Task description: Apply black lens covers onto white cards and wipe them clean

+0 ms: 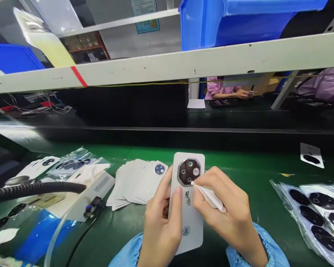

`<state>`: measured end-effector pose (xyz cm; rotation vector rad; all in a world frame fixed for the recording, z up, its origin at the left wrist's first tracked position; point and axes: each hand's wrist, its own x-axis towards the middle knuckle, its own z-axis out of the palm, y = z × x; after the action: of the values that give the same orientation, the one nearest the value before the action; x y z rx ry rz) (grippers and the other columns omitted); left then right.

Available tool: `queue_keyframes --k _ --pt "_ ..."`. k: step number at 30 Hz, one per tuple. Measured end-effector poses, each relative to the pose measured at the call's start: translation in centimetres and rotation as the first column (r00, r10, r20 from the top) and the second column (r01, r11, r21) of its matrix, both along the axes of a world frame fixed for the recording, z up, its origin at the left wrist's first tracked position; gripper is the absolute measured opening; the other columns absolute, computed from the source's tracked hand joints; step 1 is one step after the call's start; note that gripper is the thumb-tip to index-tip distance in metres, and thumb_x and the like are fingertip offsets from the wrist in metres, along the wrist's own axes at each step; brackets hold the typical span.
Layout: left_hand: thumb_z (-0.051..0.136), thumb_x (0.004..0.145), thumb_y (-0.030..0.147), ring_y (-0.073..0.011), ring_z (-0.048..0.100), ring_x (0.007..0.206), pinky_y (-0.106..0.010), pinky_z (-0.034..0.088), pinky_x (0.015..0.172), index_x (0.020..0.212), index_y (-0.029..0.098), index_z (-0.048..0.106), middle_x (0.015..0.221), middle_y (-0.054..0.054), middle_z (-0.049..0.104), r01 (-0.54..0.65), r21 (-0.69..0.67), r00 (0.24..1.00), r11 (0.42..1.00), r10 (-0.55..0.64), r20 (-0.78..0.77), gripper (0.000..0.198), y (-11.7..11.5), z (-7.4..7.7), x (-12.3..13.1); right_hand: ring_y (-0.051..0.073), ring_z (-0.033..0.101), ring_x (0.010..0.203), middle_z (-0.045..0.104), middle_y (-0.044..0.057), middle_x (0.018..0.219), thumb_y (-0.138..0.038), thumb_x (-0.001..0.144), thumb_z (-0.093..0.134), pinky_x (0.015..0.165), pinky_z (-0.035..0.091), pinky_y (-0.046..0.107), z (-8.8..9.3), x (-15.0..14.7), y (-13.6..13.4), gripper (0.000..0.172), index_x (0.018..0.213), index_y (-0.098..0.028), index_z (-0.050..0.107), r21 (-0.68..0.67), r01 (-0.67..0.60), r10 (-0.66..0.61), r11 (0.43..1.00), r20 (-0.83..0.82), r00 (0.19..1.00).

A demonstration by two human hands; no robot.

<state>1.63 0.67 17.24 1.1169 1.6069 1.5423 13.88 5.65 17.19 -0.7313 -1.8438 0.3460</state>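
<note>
A white phone back panel point(193, 230) with a dark octagonal camera plate point(185, 172), black characters and a round mark stands upright before me. My left hand point(164, 222) grips it by its left side, thumb on the front face. In my right hand point(225, 207) a folded white wipe point(211, 196) is pinched, its pointed tip touching the lower right edge of the camera plate. Just left of my left hand lies a fanned stack of white panels point(136, 181), the top one showing a dark round camera plate point(159, 169).
Bagged dark camera plates point(314, 215) lie at right on the green table point(239, 159). A white box point(100, 187), a black flexible hose point(39, 188) and blue film point(41, 237) crowd the left. Overhead runs a shelf rail point(156, 68) with a blue bin point(203, 26). Behind it, a person in pink point(215, 89) works.
</note>
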Motion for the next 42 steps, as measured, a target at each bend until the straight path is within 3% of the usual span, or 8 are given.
queue_keyframes --k 6,11,18,25,33,38,42 --pt "0.059 0.083 0.043 -0.0159 0.053 0.051 -0.026 0.039 0.045 0.126 0.031 0.058 0.078 -0.001 0.069 -0.09 -0.052 0.994 0.995 0.086 -0.067 0.044 -0.7 -0.3 0.1 0.011 0.045 0.062 0.048 0.001 0.073 -0.003 0.076 0.057 0.051 0.037 0.023 -0.6 -0.7 0.3 0.021 0.088 -0.02 0.051 0.073 0.026 -0.031 0.997 0.074 0.997" --pt "0.059 0.083 0.044 -0.0202 0.061 0.062 -0.029 0.046 0.053 0.127 0.031 0.057 0.094 -0.003 0.071 -0.147 -0.068 0.983 0.987 0.138 -0.125 0.046 -1.8 -0.6 -0.1 0.01 0.048 0.062 0.052 0.001 0.074 -0.003 0.076 0.055 0.051 0.037 0.023 -0.5 -1.0 -0.2 0.021 0.089 -0.02 0.052 0.098 0.022 -0.033 0.995 0.118 0.993" --pt "0.053 0.088 0.04 -0.0159 0.059 0.061 -0.029 0.051 0.058 0.128 0.03 0.056 0.104 -0.003 0.07 -0.167 -0.017 0.943 0.986 0.155 -0.294 0.041 -2.6 -0.6 0.3 0.009 0.046 0.062 0.05 0.001 0.074 -0.002 0.075 0.057 0.05 0.036 0.022 -0.5 -1.3 -0.8 0.021 0.087 -0.018 0.052 0.155 0.065 -0.086 0.986 0.132 0.987" --pt "0.057 0.087 0.027 -0.0091 0.057 0.051 -0.02 0.048 0.046 0.126 0.034 0.057 0.102 0.001 0.072 -0.16 0.196 0.911 0.967 0.221 -0.349 0.039 -2.3 -1.2 0.0 0.008 0.044 0.058 0.05 0.002 0.071 0.002 0.073 0.057 0.046 0.034 0.021 -0.2 -1.4 -0.8 0.02 0.082 -0.016 0.054 0.211 0.029 -0.059 0.977 0.138 0.989" --pt "0.056 0.087 0.027 -0.0067 0.055 0.048 -0.014 0.046 0.044 0.125 0.033 0.058 0.092 0.003 0.073 -0.127 0.252 0.896 0.959 0.22 -0.386 0.039 -1.9 -0.6 -0.3 0.008 0.041 0.059 0.048 0.002 0.07 0.003 0.071 0.058 0.045 0.033 0.022 -0.4 -1.5 -0.8 0.021 0.081 -0.015 0.053 0.207 0.051 -0.076 0.977 0.115 0.991" --pt "0.057 0.087 0.024 -0.0071 0.049 0.042 -0.015 0.041 0.039 0.126 0.028 0.058 0.065 0.003 0.065 -0.093 0.289 0.892 0.953 0.209 -0.401 0.04 -1.7 -0.3 -0.3 0.007 0.041 0.058 0.048 0.002 0.07 0.003 0.072 0.058 0.045 0.032 0.021 -0.3 -1.6 -0.8 0.02 0.08 -0.015 0.054 0.198 0.037 -0.064 0.979 0.127 0.99" --pt "0.057 0.087 0.023 -0.0068 0.053 0.046 -0.014 0.044 0.042 0.127 0.029 0.057 0.079 0.002 0.072 -0.104 0.279 0.881 0.955 0.219 -0.42 0.041 -1.9 -0.6 -0.4 0.008 0.042 0.059 0.047 0.002 0.07 0.003 0.072 0.058 0.045 0.032 0.021 -0.2 -1.6 -0.7 0.021 0.081 -0.015 0.053 0.206 0.047 -0.074 0.977 0.123 0.99"
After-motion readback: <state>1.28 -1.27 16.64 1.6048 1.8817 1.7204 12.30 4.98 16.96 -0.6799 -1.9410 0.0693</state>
